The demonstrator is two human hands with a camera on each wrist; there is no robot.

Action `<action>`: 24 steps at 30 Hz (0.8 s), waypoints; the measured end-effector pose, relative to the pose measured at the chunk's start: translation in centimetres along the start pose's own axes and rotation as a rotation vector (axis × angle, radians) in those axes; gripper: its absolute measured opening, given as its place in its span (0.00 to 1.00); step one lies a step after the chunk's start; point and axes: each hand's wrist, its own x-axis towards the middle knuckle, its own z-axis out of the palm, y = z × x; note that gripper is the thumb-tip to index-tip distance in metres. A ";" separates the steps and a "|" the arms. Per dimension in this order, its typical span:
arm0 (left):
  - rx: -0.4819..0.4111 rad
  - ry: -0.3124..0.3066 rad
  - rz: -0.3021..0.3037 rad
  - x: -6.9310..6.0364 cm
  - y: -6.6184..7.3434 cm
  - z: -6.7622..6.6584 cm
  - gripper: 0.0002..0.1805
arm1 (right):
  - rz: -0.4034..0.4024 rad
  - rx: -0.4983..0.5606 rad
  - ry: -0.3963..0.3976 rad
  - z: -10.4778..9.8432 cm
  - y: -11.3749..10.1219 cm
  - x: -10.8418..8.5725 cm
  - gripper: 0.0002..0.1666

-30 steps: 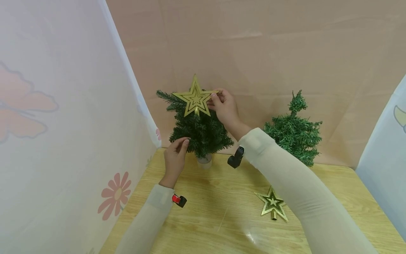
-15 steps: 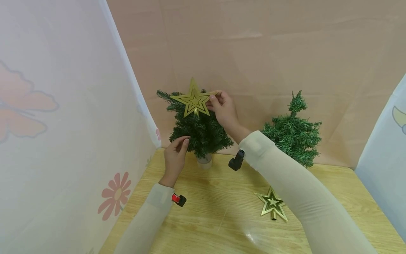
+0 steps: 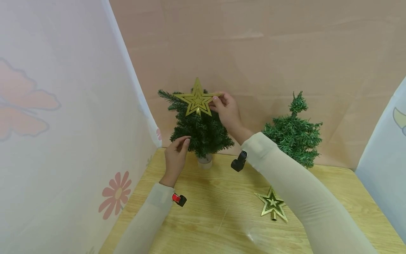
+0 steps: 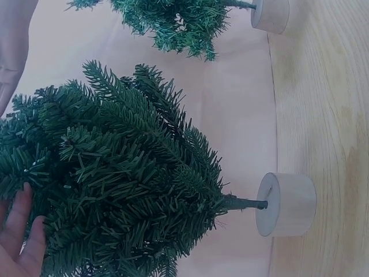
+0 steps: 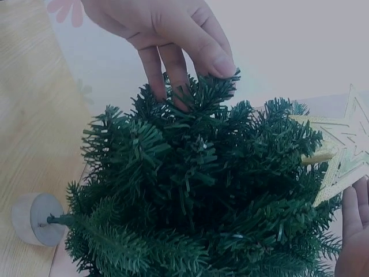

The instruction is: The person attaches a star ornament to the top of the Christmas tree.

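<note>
Head: we see the right hand pinching a gold star at the top of the left tree, the left hand a twig. Left wrist: we see the tree's base on the bench. Right wrist: we see left fingers narrow on that twig.

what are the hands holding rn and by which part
The right hand holds a star by its right-side point; the left hand pinches a tree branch by its tip.
</note>
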 end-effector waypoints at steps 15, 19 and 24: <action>-0.012 -0.005 0.000 0.1 0.0 0.0 0.11 | -0.075 0.027 -0.054 -0.8 1.1 0.2 0.18; -0.011 -0.005 -0.007 0.1 0.1 -0.1 0.11 | -0.098 0.044 -0.058 -1.0 1.5 0.3 0.20; -0.005 -0.002 -0.015 0.1 0.0 0.0 0.11 | -0.114 0.060 -0.047 -1.1 1.6 0.3 0.18</action>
